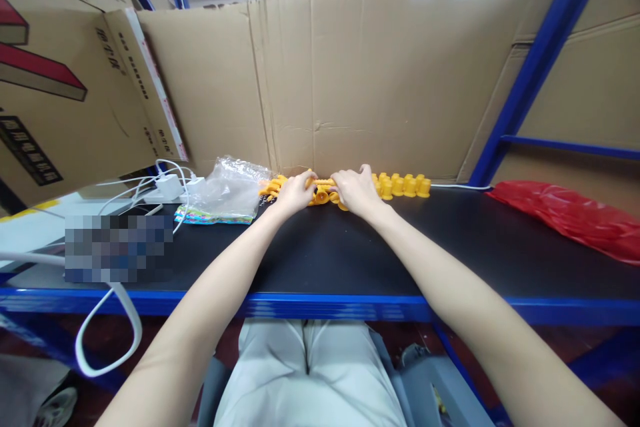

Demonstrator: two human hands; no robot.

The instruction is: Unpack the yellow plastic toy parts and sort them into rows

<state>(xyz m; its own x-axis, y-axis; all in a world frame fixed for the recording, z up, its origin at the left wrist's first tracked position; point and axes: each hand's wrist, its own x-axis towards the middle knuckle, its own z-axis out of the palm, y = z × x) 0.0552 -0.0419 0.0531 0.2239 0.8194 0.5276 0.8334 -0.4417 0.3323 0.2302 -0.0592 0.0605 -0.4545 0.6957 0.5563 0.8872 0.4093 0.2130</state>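
Both my arms reach forward across a black tabletop (325, 247) to a cluster of small yellow plastic parts (405, 185) lined up against the cardboard back wall. My left hand (295, 192) has its fingers curled down over the yellow parts at the left of the cluster. My right hand (356, 188) is curled the same way just beside it, its fingertips pinching a yellow piece (323, 182) between the two hands. More yellow parts stand in a row to the right of my right hand, and a few lie loose at the left (273, 187).
A clear plastic bag (227, 190) lies left of the hands, with white chargers and cables (167, 187) beyond it. A red plastic bag (570, 217) lies at the right. Cardboard sheets (350, 80) wall the back and left. The table has a blue front edge (325, 303).
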